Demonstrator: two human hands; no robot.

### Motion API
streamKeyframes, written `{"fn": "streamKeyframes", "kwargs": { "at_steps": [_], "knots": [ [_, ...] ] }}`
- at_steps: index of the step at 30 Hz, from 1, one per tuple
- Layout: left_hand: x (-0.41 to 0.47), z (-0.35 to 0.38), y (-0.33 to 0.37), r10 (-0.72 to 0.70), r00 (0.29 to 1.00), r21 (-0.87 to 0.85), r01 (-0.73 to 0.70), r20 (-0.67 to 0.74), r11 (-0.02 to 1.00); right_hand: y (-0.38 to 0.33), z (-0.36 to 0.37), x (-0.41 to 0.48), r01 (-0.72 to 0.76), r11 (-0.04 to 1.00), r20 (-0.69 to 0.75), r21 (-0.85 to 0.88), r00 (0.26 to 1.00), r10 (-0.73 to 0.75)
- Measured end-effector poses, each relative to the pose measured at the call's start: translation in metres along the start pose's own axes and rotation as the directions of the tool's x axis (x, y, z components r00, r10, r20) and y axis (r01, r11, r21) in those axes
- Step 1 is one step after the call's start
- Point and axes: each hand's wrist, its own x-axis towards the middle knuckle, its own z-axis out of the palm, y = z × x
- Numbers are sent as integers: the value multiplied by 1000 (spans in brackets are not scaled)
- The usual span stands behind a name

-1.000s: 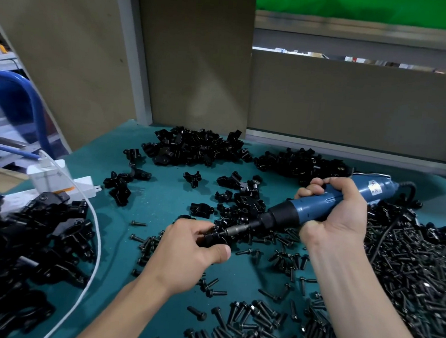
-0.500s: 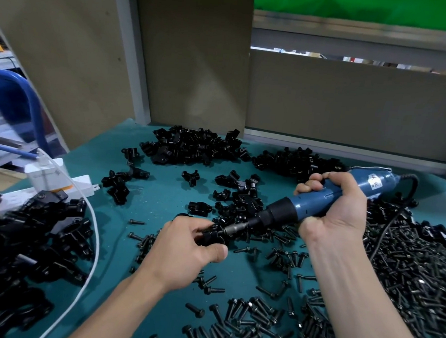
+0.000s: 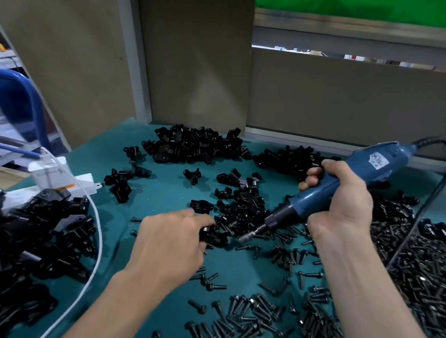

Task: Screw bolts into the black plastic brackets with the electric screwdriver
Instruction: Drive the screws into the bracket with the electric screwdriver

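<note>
Electric screwdriver (image 3: 375, 163) clamped in right hand (image 3: 346, 206) grip, bit tip just beside black bracket (image 3: 213, 234) pinched in left hand (image 3: 172, 241) grip; bolts (image 3: 246, 315) litter the surface (image 3: 161, 199).

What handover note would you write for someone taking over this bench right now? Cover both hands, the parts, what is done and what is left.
Left hand grips a black bracket.
Right hand grips the blue electric screwdriver, bit aimed at that bracket, seemingly just clear of it.
Loose bolts lie on the teal mat, near and right; bracket piles sit at the far side.
Done: cannot tell which brackets hold bolts.
Left: many loose bolts and brackets.
</note>
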Motion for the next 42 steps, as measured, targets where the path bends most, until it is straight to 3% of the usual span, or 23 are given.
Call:
{"fn": "streamKeyframes", "kwargs": {
  "at_steps": [2, 6, 16, 18, 20, 22, 24, 26, 38, 42],
  "knots": [
    [0, -3, 3, 73, 997, 9, -73, -15, 997, 2, 3, -3, -24, 999, 20, 23, 1000, 24],
    [1, -5, 1, 144, 971, 43, -139, -188, 989, 6, 5, -6, -64, 998, 28, 20, 998, 64],
    [0, 6, -6, 21, 912, -106, -71, -410, 992, 3, 7, -10, -217, 976, 92, -35, 971, 219],
    [0, 7, -6, -56, 922, -206, -26, -382, 978, 3, 7, -10, -226, 974, 100, -33, 969, 228],
    [2, 6, -7, -242, 927, -410, 109, -288, 906, 1, 7, -10, -244, 969, 118, -36, 962, 246],
    [5, 6, -10, -441, 891, -646, 276, -105, 712, -1, 6, -9, -271, 962, 147, -44, 950, 274],
    [8, 8, -13, -554, 832, -764, 380, 35, 521, -2, 5, -10, -292, 955, 172, -55, 939, 297],
    [9, 8, -12, -580, 809, -793, 417, 100, 444, 0, 4, -11, -310, 949, 193, -65, 929, 316],
    [11, 19, -13, -552, 818, -761, 460, 163, 458, 6, 6, -12, -357, 927, 233, -110, 898, 374],
    [10, 22, -16, -545, 821, -799, 438, 169, 412, 3, 6, -12, -370, 923, 257, -111, 886, 386]
  ]
}}
